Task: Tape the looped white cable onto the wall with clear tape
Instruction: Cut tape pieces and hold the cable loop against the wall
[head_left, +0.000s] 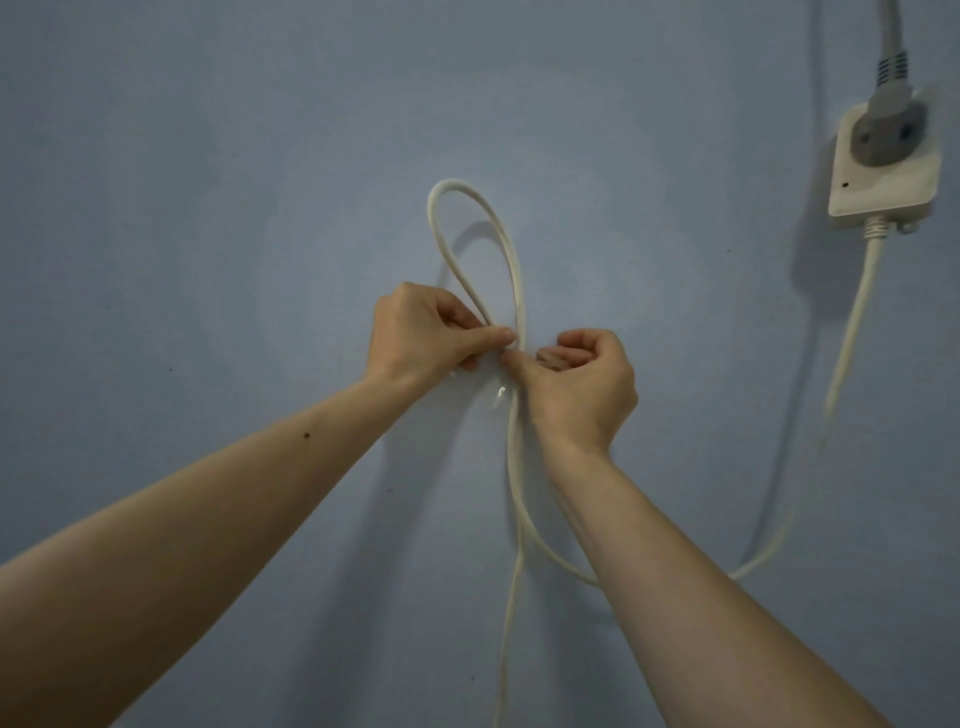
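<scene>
Both forearms reach up from the bottom edge toward the blue wall (208, 182). White cable (511, 270) loops above the hands, its strands crossing between them, then drops out of frame. Left hand (415, 332) pinches the crossing, right hand (582, 384) is curled shut beside it. Clear tape (500, 396) barely shows, just a glint below the thumbs. Socket (883, 171) sits upper right.
</scene>
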